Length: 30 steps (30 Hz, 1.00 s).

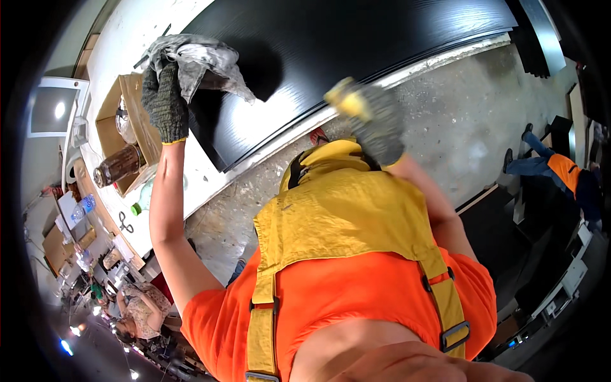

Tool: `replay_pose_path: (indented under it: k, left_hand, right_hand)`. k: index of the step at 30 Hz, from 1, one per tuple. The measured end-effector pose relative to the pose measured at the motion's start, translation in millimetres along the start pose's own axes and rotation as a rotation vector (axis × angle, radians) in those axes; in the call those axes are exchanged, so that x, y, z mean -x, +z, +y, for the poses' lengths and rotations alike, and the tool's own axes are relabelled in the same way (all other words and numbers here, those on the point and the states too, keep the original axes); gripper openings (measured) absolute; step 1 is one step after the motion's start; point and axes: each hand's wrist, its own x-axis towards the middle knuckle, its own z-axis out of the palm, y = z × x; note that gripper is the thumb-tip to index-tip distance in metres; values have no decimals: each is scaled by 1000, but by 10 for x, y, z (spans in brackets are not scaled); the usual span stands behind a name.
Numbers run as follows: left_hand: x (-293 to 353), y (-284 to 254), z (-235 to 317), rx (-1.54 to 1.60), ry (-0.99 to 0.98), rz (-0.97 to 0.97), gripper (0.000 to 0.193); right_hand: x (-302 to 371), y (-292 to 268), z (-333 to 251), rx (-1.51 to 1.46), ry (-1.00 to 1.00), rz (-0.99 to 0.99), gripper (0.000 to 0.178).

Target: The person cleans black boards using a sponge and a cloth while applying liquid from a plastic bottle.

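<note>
My left hand [164, 105], in a dark grey knitted glove with a yellow cuff, grips a crumpled grey-and-white rag [202, 58]. The rag hangs over the left end of a black wood-grain panel [356, 38], whose near edge shows several thin layers stacked together. My right hand [379, 124], gloved the same way, is near the panel's front edge and smeared by motion. Its fingers are closed around a small yellow thing [349, 100], too blurred to name. Light glares off the panel's glossy surface below the rag.
Left of the panel, a cardboard box [137, 102] stands on the white table, with a brown jar [118, 167], a green-capped bottle [144, 196] and scissors [125, 221] nearby. More black boards [531, 38] lie far right. Other people are at the right and lower left.
</note>
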Motion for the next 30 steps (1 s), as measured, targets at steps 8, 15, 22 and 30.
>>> replay_pose_path:
  k: [8,15,22,30]
  left_hand:
    - [342,114,-110,333,-3,-53,41]
    - [-34,0,435,412,139,-164,35]
    - [105,142,388,613,-138,-59,24]
    - [202,-97,-38,1450,-803,334,25]
  right_hand:
    - [173,347,-818,-28,-4,-102,58]
    - [45,674,-1269,211,-595,-120,70]
    - [-53,1323,-1584,635,-599,-368,58]
    - [-195,95,-709,543,-426,173,28]
